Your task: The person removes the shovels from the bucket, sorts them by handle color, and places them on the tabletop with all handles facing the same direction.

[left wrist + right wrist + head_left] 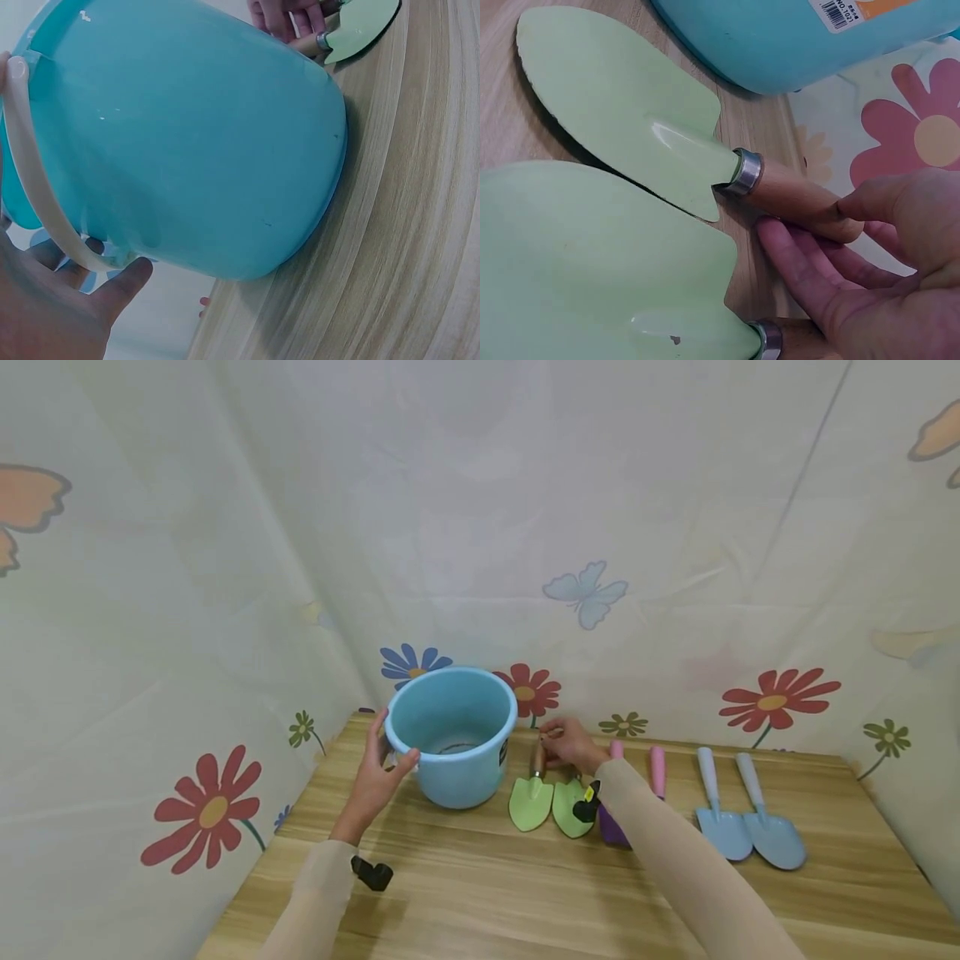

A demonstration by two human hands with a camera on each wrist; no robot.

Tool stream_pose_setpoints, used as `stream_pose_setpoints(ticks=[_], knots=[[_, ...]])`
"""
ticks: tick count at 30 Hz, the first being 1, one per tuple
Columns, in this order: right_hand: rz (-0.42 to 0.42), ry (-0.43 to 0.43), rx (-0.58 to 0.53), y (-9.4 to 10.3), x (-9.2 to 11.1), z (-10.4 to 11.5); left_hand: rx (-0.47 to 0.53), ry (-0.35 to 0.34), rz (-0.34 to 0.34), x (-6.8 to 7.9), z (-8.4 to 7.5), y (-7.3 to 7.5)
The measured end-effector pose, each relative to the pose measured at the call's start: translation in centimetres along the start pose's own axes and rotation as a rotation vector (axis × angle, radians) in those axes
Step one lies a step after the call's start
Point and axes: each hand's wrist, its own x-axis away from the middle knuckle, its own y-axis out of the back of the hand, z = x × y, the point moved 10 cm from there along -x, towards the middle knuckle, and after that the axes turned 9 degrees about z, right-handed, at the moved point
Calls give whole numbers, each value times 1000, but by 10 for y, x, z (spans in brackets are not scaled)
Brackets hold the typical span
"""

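Note:
A light blue plastic bucket [457, 781] stands upright on the wooden table. My left hand [375, 781] grips its left side, thumb on the front rim and fingers spread along the outside, by the white carrying handle [34, 165]. To the right of the bucket lies a green garden trowel [531, 803] with a wooden handle [795, 196]. My right hand [573, 745] pinches the end of that handle between thumb and fingers. Close beside it is a second green trowel [570, 810], its handle partly hidden by the same hand.
Right of the green trowels, a purple blade [613, 828] and pink handles [657, 768] show, partly covered by my right sleeve. Two blue trowels [723, 835] lie farther right. A flower-printed cloth [480, 527] hangs behind the wooden table [465, 893].

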Motion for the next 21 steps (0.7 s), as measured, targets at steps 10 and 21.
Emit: stream_pose_setpoints(ticks=[10, 21], knots=[[6, -14, 58, -3, 2, 5, 8, 27, 27, 1, -11, -1], [54, -24, 179, -7, 8, 15, -8, -2, -6, 1, 2, 1]])
